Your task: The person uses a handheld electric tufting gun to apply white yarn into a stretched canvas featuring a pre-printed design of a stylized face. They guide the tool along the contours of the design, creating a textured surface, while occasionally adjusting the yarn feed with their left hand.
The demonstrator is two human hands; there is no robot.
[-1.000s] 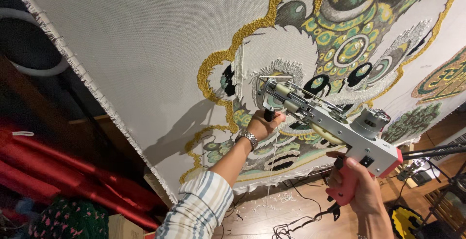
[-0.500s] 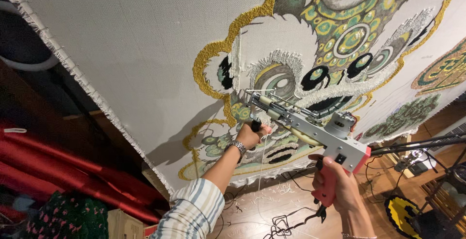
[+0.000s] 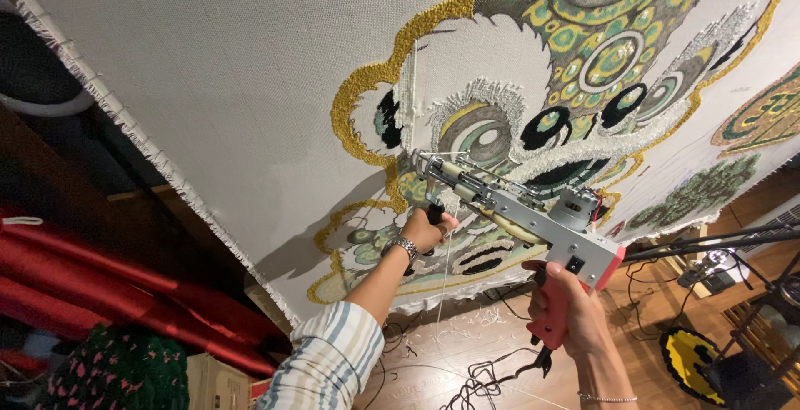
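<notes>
A grey metal tufting gun point(image 3: 533, 214) with a pink grip points at a large white backing cloth point(image 3: 242, 85) stretched upright. My left hand point(image 3: 427, 228) is closed on the gun's black front handle, with a metal watch on the wrist and a striped sleeve behind it. My right hand point(image 3: 567, 306) grips the pink rear handle. The needle end touches the cloth near a gold yarn outline point(image 3: 367, 102) of a partly tufted design in green, white, black and gold. A thin yarn strand hangs down from the gun.
Red fabric rolls point(image 3: 92, 281) lie at the left below the cloth's frayed edge. A cardboard box point(image 3: 218, 381) sits at the bottom. Black cables point(image 3: 475, 381) trail over the wooden floor. A black stand point(image 3: 717, 243) and a yellow rug piece point(image 3: 692, 356) are at the right.
The gun and both hands have shifted slightly left and down along the cloth, keeping the same grip. The view has tilted a little.
</notes>
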